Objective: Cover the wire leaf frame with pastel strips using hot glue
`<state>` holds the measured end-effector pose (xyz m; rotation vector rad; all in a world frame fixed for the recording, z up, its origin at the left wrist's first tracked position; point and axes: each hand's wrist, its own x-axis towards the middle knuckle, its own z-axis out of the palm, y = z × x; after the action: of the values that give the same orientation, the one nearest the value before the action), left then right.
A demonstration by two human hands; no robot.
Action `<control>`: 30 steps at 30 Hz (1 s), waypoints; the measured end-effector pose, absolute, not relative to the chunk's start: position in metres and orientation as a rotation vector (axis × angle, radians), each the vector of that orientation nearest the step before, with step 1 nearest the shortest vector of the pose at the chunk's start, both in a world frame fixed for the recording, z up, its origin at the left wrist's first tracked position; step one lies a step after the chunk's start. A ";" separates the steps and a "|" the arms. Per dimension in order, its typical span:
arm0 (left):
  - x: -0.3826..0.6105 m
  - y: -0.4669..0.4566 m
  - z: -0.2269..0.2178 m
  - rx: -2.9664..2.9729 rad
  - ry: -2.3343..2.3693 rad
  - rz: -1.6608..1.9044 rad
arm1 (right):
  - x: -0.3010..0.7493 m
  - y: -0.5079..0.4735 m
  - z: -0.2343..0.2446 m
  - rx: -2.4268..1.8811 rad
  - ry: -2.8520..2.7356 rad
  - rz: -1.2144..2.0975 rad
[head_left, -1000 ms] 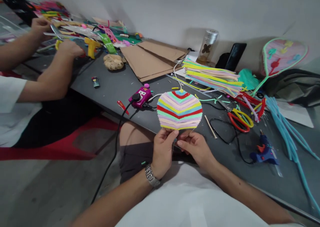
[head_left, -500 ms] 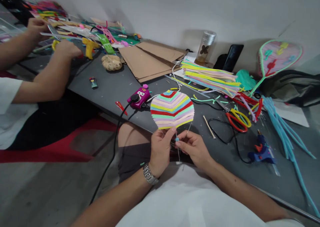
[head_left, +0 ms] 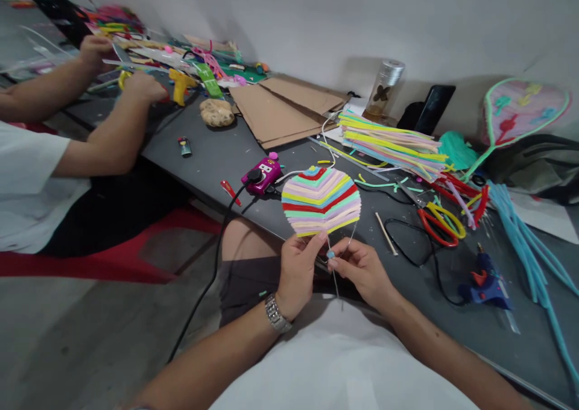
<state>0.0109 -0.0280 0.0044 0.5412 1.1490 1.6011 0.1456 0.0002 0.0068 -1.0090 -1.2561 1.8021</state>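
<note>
A round panel of striped pastel and red pipe cleaners [head_left: 321, 202] stands upright above my hands. My left hand [head_left: 297, 275] holds its lower edge, with the fingers closed against the rim. My right hand [head_left: 362, 271] pinches a thin wire [head_left: 335, 280] strung with a small blue bead [head_left: 330, 254], just below the panel. The bead sits between my two hands. A wire loop runs up to the panel's lower right edge.
A magenta power socket [head_left: 262, 176] with a black cable sits on the dark table [head_left: 203, 157]. Cardboard sheets [head_left: 275, 111], bundled pipe cleaners [head_left: 393, 148], red-yellow scissors [head_left: 441, 226] and a blue glue gun [head_left: 485, 286] lie nearby. At left, a co-worker's hands [head_left: 145, 87] work with scissors.
The panel has shifted slightly and tilts a little differently than a second ago. My hands have drawn closer around the wire and blue bead, and the view has swung slightly.
</note>
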 end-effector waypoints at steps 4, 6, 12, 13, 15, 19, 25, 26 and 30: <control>0.011 -0.027 0.006 0.511 1.128 1.609 | 0.149 0.002 0.004 -1.000 -1.298 1.817; 0.011 -0.027 0.005 0.512 1.130 1.625 | 0.150 0.003 0.002 -0.997 -1.288 1.840; 0.013 -0.028 0.001 0.572 1.102 1.656 | 0.146 0.007 0.003 -1.024 -1.175 1.790; 0.014 -0.029 0.000 0.577 1.098 1.649 | 0.144 0.008 0.004 -1.029 -1.155 1.764; 0.015 -0.029 -0.001 0.579 1.099 1.628 | 0.142 0.010 0.008 -1.032 -1.124 1.736; 0.015 -0.030 -0.002 0.554 1.130 1.608 | 0.139 0.013 0.010 -1.033 -1.159 1.735; 0.014 -0.029 -0.002 0.489 1.171 1.549 | 0.140 0.016 0.007 -1.032 -1.201 1.712; 0.014 -0.029 -0.001 0.491 1.173 1.547 | 0.140 0.016 0.007 -1.033 -1.202 1.709; 0.014 -0.029 0.000 0.583 1.140 1.573 | 0.141 0.017 0.010 -1.021 -1.187 1.701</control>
<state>0.0144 -0.0286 0.0001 0.5832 1.1396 1.5726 0.1411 0.0167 0.0101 -1.0214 -1.1866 1.7009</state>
